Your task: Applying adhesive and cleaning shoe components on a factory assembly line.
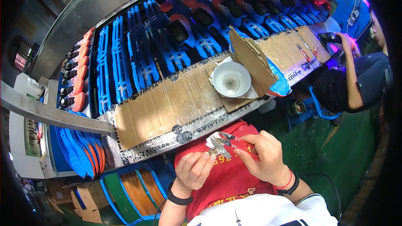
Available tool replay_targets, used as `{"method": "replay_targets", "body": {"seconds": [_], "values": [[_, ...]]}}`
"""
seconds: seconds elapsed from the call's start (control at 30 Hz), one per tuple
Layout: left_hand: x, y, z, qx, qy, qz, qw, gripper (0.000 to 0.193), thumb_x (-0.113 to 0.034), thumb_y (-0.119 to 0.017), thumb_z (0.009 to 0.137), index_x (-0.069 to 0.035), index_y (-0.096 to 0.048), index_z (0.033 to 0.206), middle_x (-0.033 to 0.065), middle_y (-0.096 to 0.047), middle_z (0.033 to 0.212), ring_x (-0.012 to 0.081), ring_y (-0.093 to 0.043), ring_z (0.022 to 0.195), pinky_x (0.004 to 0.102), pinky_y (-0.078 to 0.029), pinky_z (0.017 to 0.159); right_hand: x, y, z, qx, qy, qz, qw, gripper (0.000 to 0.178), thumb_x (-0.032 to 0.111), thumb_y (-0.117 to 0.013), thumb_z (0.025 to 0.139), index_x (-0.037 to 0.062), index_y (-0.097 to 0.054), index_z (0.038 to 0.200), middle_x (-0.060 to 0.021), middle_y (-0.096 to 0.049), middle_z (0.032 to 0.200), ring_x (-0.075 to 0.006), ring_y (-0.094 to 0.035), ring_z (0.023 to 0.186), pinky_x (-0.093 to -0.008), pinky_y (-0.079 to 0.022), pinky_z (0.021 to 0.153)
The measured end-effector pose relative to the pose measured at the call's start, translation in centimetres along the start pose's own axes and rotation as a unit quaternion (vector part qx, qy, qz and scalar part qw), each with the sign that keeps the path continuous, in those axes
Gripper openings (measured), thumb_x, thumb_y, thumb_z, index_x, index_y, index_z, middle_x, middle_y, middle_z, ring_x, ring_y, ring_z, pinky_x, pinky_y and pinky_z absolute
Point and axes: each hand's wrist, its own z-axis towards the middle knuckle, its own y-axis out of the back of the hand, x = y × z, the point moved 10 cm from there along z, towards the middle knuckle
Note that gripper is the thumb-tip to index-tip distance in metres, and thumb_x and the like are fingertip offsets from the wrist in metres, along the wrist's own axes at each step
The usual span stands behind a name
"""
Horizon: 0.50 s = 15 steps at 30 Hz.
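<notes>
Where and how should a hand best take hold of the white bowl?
Probably grip the white bowl by its left rim, coming from the left: it sits upright, mouth up, while a cardboard flap stands close on its right.

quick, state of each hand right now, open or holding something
Left hand: closed, pinching a small shiny piece.
Right hand: closed, holding a red-handled tool.

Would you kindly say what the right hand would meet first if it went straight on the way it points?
Probably the small shiny piece pinched by the left hand: the right hand points leftward, its red-handled tool overlapping that piece in view, though depth is unclear.
</notes>
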Motion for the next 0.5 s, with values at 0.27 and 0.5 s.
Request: {"method": "replay_targets", "body": {"seconds": [0.27,0.5], "values": [[0.34,-0.03,-0.40,-0.002,-0.005,0.012,1.000,0.026,-0.005,-0.069,0.081,-0.004,-0.069,0.107,0.0075,-0.060,0.107,0.0225,-0.062,0.090,0.0329,-0.053,0.070,-0.38,-0.45,-0.85,0.048,-0.025,-0.001,0.999,0.028,0.007,-0.080,0.072,-0.0002,-0.062,0.092,-0.0090,-0.063,0.075,-0.0241,-0.054,0.058,-0.0337,-0.041,0.053],[0.23,0.09,-0.40,-0.007,-0.010,0.013,1.000,0.026,-0.006,-0.070,0.081,-0.004,-0.068,0.107,0.0072,-0.060,0.107,0.0225,-0.062,0.090,0.0329,-0.054,0.071,-0.54,-0.80,-0.51,0.040,-0.025,0.011,0.999,0.026,0.007,-0.079,0.073,-0.0006,-0.062,0.092,-0.0102,-0.063,0.074,-0.0254,-0.055,0.059,-0.0346,-0.043,0.053]]}}
